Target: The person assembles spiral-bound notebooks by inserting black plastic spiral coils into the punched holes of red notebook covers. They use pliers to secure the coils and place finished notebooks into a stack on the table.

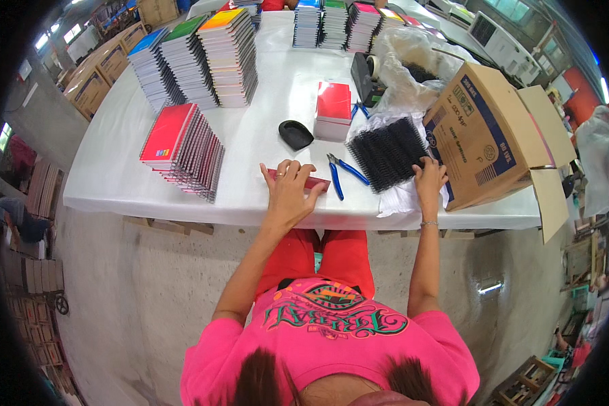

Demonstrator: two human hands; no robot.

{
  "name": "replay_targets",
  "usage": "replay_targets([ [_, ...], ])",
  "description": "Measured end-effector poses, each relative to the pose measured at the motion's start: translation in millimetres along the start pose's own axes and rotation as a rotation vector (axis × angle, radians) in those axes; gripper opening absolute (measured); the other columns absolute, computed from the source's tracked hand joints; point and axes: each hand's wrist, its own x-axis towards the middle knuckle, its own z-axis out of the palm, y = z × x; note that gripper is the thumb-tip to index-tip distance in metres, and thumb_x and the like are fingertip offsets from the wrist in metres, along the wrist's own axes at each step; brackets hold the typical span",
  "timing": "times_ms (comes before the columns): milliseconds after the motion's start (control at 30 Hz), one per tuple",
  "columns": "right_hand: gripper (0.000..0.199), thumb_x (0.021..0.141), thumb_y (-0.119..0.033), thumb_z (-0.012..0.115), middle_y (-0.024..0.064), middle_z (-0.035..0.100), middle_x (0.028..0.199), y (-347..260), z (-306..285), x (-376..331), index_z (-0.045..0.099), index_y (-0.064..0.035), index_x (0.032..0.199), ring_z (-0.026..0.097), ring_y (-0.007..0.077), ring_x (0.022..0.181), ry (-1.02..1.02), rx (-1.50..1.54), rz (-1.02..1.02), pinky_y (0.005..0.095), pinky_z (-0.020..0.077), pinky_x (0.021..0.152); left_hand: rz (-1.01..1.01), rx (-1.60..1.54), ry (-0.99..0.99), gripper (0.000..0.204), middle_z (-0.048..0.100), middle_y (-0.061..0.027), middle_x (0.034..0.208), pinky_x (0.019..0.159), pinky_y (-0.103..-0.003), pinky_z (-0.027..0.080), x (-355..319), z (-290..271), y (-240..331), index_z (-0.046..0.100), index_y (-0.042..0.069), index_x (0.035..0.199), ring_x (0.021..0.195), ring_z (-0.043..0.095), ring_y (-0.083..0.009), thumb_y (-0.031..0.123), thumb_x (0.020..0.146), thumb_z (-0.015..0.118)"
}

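My left hand [289,191] is closed around a thin red notebook [316,183], held on edge near the table's front; its fingers cover much of it. At the right border of a pile of black plastic spiral coils [388,153], my right hand [429,181] has its fingers bent in on a coil, though the fingertips are partly hidden. Between the hands lie blue-handled cutting pliers [347,177] with their jaws apart. Beyond them stands a stack of red-covered notebooks [333,111] with no coils visible. A rounded black object [296,135] rests left of that stack.
Coil-bound red notebooks [183,150] are stacked at left, with blue, green and yellow-orange stacks [229,57] behind. An open cardboard box [484,135] borders my right hand. A clear plastic bag [413,57] and a second blue-handled tool [360,109] lie farther back.
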Motion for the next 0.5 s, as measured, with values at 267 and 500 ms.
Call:
replay_targets([
  [267, 0.02, 0.083, -0.028, 0.075, 0.0037, 0.067, 0.11, -10.5, -6.7, 10.8, 0.071, -0.0127, 0.095, 0.053, 0.0303, 0.105, -0.098, 0.154, 0.114, 0.0479, 0.032, 0.092, -0.083, 0.046, 0.231, 0.057, 0.052, -0.0081, 0.115, 0.107, -0.076, 0.013, 3.7, 26.2, 3.6, 0.064, 0.006, 0.095, 0.123, 0.043, -0.0305, 0.056, 0.072, 0.078],
  [500, 0.019, 0.083, -0.025, 0.074, 0.005, 0.067, 0.102, -3.7, 10.4, 8.1, 0.068, -0.0139, 0.097, 0.055, 0.0284, 0.103, 0.049, 0.025, 0.019, 0.0488, 0.0319, 0.09, -0.138, 0.09, 0.214, 0.055, 0.051, -0.0075, 0.116, 0.107, -0.076, 0.013, 9.9, 37.1, 6.7, 0.064, 0.007, 0.096, 0.125, 0.041, -0.0294, 0.054, 0.072, 0.079],
])
